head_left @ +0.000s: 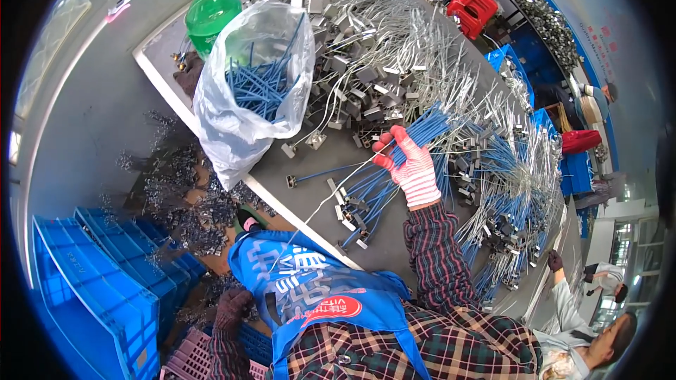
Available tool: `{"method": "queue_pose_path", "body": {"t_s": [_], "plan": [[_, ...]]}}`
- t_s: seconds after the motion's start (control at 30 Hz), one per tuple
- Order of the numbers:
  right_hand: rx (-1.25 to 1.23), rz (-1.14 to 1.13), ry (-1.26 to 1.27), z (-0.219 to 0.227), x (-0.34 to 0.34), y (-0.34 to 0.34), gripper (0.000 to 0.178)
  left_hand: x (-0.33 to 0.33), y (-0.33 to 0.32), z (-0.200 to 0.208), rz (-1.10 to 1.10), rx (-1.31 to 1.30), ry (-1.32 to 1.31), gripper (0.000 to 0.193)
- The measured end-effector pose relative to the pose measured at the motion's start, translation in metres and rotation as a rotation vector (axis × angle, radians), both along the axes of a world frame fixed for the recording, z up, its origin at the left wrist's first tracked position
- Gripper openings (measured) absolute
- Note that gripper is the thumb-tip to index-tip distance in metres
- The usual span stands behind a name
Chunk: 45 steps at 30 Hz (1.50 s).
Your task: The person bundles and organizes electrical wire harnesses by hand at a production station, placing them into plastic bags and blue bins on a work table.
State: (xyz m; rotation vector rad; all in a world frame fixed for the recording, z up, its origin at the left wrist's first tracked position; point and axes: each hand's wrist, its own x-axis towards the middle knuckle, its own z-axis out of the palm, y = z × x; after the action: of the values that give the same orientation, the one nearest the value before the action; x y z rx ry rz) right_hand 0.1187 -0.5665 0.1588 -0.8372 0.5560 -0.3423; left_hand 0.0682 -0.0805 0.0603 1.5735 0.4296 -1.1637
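My right hand [414, 169], in a red-and-white striped glove, is over the grey table. Its fingers are bent around a bundle of blue cables [428, 127], which have small metal blocks at their ends. Part of the bundle lies hidden under the palm, and more cable ends fan out toward the near table edge. A single blue cable [324, 172] with a block at its tip sticks out to the left. Low at my left side hangs my left hand [232, 307] in a dark glove, off the table above the crates; its fingers cannot be made out.
A clear plastic bag [239, 134] of blue cut pieces stands at the table's left edge, beside a green bottle [211, 10]. Silvery wires with metal blocks [366, 77] heap across the far side. Blue crates [91, 288] stand on the floor; another person [577, 331] sits at right.
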Motion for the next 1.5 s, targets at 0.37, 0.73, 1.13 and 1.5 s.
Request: {"method": "queue_pose_path", "body": {"t_s": [0.37, 0.73, 1.13, 1.5], "plan": [[-0.053, 0.276, 0.124, -0.023, -0.036, 0.053, 0.025, 0.04, -0.079, 0.049, -0.581, -0.087, -0.394, 0.028], [-0.14, 0.246, 0.147, -0.017, -0.05, 0.043, 0.027, 0.048, -0.157, 0.051, -0.631, -0.369, -0.969, 0.016], [-0.204, 0.376, 0.185, -0.032, -0.059, 0.105, 0.023, 0.039, -0.174, 0.05, -0.541, -0.372, -0.957, 0.018], [-0.167, 0.111, -0.036, -0.022, -0.055, 0.034, 0.026, 0.055, -0.169, 0.069, -0.383, -0.307, -0.221, 0.021]]}}
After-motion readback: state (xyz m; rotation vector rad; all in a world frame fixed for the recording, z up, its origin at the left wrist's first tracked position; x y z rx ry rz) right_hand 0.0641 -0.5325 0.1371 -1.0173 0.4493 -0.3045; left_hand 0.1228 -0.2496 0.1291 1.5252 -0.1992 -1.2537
